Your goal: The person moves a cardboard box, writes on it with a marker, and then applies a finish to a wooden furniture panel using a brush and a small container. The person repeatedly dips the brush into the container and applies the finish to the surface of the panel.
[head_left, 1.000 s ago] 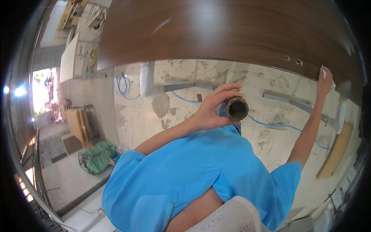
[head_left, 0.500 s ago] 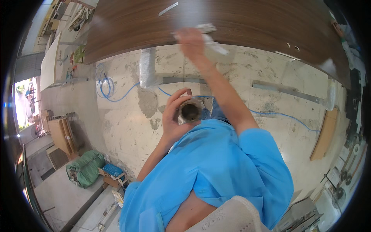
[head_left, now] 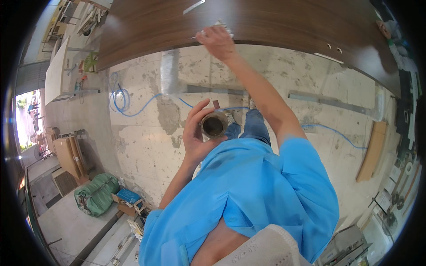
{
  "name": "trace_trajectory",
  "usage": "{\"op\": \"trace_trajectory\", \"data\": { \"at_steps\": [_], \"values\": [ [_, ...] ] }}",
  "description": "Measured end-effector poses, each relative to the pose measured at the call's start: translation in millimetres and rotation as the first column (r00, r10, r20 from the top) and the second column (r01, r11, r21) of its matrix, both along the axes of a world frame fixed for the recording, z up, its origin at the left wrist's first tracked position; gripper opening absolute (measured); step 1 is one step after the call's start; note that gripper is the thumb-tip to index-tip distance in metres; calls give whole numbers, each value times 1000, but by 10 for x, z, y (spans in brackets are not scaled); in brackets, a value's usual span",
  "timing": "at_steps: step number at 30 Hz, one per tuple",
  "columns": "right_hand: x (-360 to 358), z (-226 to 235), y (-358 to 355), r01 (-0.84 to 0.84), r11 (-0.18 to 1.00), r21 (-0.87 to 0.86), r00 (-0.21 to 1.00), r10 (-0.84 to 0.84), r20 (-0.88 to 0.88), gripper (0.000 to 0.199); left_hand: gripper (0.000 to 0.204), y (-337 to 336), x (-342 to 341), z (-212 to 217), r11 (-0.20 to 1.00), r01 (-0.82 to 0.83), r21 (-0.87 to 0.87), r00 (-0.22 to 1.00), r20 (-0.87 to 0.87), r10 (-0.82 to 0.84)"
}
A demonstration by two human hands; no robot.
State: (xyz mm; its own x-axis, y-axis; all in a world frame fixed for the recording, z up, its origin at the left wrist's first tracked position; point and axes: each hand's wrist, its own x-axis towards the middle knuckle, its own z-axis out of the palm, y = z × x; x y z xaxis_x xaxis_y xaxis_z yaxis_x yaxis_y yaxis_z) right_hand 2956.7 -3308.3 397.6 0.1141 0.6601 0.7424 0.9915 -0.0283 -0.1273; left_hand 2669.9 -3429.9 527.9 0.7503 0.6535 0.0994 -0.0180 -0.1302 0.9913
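A: The small can [head_left: 214, 125], where is it exactly?

B: It is in the left hand [head_left: 198, 133], in front of the chest, above the blue shirt [head_left: 248, 186]. It is a round tin with a rusty rim and something dark inside. Its open mouth faces up toward the camera.

A: How does this hand hold it?

B: The fingers and the thumb curl around the side wall of the can, so the hand is closed on it. The can stands almost upright.

A: And the right hand [head_left: 216, 41]?

B: The right arm is stretched forward to the dark brown wooden panel [head_left: 275, 20]. The hand rests at the near edge of the panel, about the middle of that edge. Its fingers are bent over a small whitish rag [head_left: 222, 26], pressing it on the wood.

A: Is anything else on the panel?

B: 1 pale strip [head_left: 194, 6] lies near its far edge, and 2 small holes [head_left: 333, 48] are close to the near edge, toward the right end.

A: What is below?

B: A stained concrete floor [head_left: 146, 142]. A blue hose [head_left: 122, 97] lies coiled on it at the left, and a grey metal rail [head_left: 328, 102] lies at the right. A green sack [head_left: 95, 197] is in the lower left, beside some cardboard boxes [head_left: 128, 199].
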Motion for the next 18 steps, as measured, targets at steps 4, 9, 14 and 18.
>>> {"op": "trace_trajectory", "data": {
  "at_steps": [4,9,14,18],
  "values": [
    [695,-39,-854,190,981,40,980,-192,50,23,78,-142,262,-21,996,91,-9,996,17,-91],
    [1650,-44,-2078,422,907,1,906,-421,-44,32,77,-381,734,-3,982,187,-3,982,-1,-187],
    [2874,-103,-3442,566,824,15,824,-564,-55,37,78,-773,1460,-55,961,267,72,963,-39,-265],
    [3929,-182,-4700,604,797,24,796,-602,-59,35,78,-1268,2170,-89,961,274,26,961,-49,-273]
  ]
}}
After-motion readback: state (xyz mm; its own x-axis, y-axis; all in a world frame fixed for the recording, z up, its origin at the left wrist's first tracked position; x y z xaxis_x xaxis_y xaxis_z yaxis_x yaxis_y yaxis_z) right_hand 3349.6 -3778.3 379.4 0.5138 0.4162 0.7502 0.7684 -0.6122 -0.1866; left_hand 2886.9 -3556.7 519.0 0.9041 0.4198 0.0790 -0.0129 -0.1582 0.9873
